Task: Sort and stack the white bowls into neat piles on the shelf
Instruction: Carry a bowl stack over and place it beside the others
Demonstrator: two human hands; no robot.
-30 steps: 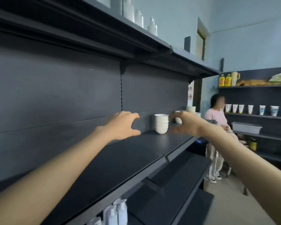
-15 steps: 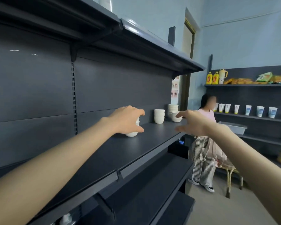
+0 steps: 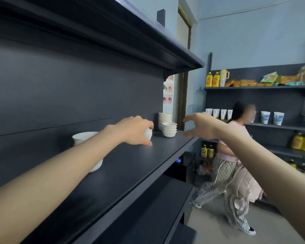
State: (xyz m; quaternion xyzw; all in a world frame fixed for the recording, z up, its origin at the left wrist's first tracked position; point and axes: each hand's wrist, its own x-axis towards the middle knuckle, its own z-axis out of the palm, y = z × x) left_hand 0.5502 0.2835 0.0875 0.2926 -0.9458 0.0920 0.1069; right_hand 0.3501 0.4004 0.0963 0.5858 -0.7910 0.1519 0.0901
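Under both my hands runs the dark shelf [image 3: 139, 164], and everything I need sits on it. Just beyond my left hand [image 3: 133, 131], toward the shelf's far end, stand two lots of bowls: the short pile [image 3: 169, 129] in front and the tall pile [image 3: 164, 118] behind it. Back under my left forearm sits the near pile [image 3: 84, 137]. My left fingers curl round a small white bowl [image 3: 148, 134] resting on the shelf. My right hand [image 3: 199, 126] hovers off the front edge, fingers spread, holding nothing. The short pile lies between my hands, straight ahead of the gripped bowl, so I judge the left should carry it forward onto that pile.
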